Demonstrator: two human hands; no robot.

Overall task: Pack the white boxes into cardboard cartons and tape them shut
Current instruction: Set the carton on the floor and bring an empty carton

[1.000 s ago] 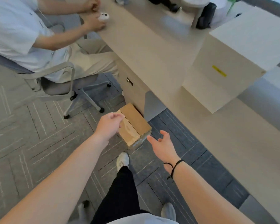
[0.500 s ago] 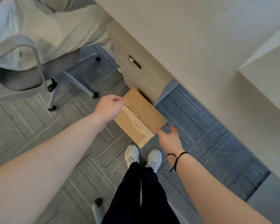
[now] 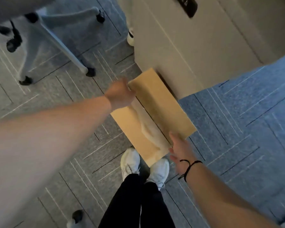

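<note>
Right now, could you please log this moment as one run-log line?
carton: taped, on floor by cabinet | left hand: at far end | right hand: open at near end | lift: not yet

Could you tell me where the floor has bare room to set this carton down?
Bare blue carpet lies right of the carton, below the cabinet. It is crowded at the shoes and toward the chair base.

No text, label, brand or number could be read anywhere. The taped cardboard carton (image 3: 156, 112) showed plain brown faces with no print. The dark plate (image 3: 187, 4) on the cabinet (image 3: 196, 51) front was too blurred to show any writing.
</note>
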